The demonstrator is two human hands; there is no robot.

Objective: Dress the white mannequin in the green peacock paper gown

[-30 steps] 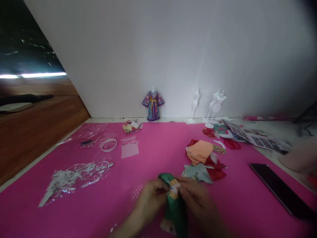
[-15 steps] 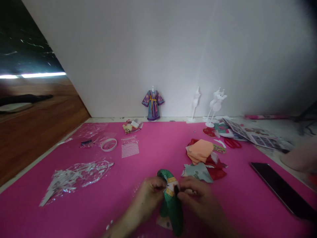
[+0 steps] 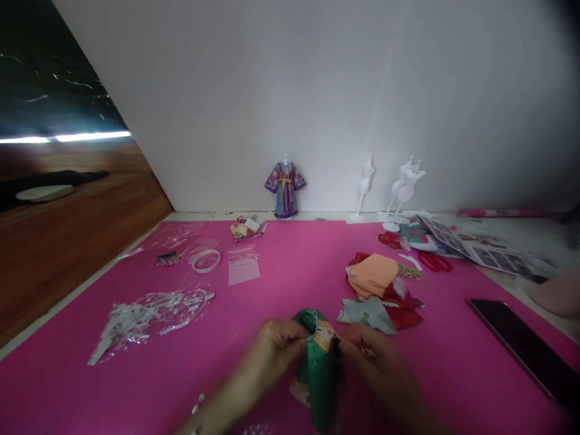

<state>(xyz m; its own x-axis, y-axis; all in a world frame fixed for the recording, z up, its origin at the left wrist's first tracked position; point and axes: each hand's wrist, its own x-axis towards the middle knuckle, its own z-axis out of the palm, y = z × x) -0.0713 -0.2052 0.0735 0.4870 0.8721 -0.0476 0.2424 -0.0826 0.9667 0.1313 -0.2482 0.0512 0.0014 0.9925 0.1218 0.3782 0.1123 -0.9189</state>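
Left hand: the left hand (image 3: 276,353) pinches the rim of the green garment (image 3: 321,380), fingertips partly covered by cloth.
Right hand: the right hand (image 3: 378,359), blurred, has thumb and finger closed on the garment's light-patterned edge; a small dark patch there is unreadable.
Green garment: between the hands, near the middle of the front edge of the pink mat (image 3: 290,266); its lower end is smeared.
Scrap pile: orange cloth (image 3: 374,272) partly covers red cloth (image 3: 403,314), beyond the right hand.
Phone: the dark phone (image 3: 521,347) lies toward the mat's front right corner, its near end lost in shadow.
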